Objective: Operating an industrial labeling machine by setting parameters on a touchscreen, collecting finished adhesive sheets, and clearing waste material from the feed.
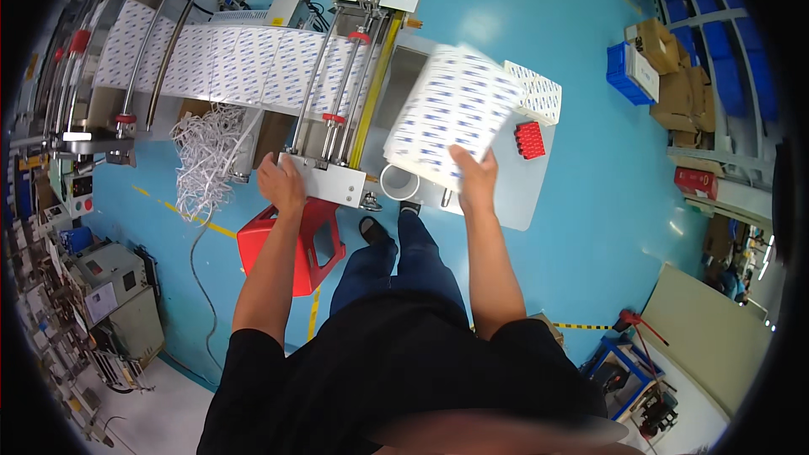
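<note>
My right hand (477, 179) grips the near edge of a thick stack of printed sheets (459, 109), white with rows of small blue marks. The stack is tilted above a light grey table at the machine's outlet, its thumb-side edge toward me. My left hand (282, 184) rests on the left end of the white end plate (329, 183) of the roller machine, fingers a little apart and holding nothing. A printed web (244, 67) with the same pattern runs under the machine's steel rollers from the left. A white ring-shaped tube (399, 183) lies below the stack.
Another printed pile (537, 93) and a red block-like object (530, 141) sit on the grey table (514, 194). A red stool (291, 244) stands by my left arm. Shredded paper strips (206, 156) hang under the web. Blue bins and cartons (678, 93) line the right.
</note>
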{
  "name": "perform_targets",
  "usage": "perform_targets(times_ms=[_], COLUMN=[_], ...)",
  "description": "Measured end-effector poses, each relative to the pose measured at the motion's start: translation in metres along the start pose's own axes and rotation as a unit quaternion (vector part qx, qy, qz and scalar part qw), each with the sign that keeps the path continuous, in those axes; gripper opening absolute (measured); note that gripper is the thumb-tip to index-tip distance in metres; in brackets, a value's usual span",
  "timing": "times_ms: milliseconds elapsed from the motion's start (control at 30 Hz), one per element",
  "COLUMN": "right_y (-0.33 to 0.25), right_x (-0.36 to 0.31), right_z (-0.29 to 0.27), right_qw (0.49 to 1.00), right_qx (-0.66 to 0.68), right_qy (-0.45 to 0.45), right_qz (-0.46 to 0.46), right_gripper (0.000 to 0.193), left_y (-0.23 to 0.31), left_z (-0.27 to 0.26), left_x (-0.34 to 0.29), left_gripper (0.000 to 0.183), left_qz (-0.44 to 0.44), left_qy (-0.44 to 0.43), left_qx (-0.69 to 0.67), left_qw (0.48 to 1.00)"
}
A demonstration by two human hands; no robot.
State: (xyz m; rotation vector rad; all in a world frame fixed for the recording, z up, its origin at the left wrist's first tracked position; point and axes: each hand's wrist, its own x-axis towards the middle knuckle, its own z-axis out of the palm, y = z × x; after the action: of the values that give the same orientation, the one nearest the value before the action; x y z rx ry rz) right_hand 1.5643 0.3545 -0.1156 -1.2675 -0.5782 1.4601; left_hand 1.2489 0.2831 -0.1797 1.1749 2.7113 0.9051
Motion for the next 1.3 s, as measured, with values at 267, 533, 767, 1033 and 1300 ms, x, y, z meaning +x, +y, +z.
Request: perform_targets(times_ms=[267, 533, 767, 1033, 1300], right_y=[-0.001, -0.010, -0.041, 0.032, 0.174], right_x=[-0.229, -0.335, -0.234, -0.125, 0.088], right_z=[-0.088, -0.138, -0.385, -0.530, -0.594], right_qw=[0.972, 0.983, 0.954, 0.948, 0.961], right_qx=[0.206, 0.092, 0.078, -0.207, -0.240], right_qy=[-0.112, -0.150, -0.285, -0.233, -0.122], right_qz=[0.032, -0.051, 0.048, 0.069, -0.064], right_gripper=[0.061, 0.065, 0.067, 0.068, 0.055], left_y=[0.114, 0.118, 0.134, 0.145, 0.145], left_z=[-0.156, -0.217, -0.123, 0.110, 0.339], left_x=[-0.242, -0.331, -0.447, -0.520, -0.464], left_gripper=[0.081, 0.062, 0.067, 0.075, 0.044], left_qz=[-0.017, -0.224, -0.239, 0.060, 0.054], left_qy=[-0.482, -0.361, -0.420, -0.398, -0.468], left_qx=[-0.597, -0.722, -0.661, -0.442, -0.482], left_qw=[0.641, 0.546, 0.574, 0.802, 0.739])
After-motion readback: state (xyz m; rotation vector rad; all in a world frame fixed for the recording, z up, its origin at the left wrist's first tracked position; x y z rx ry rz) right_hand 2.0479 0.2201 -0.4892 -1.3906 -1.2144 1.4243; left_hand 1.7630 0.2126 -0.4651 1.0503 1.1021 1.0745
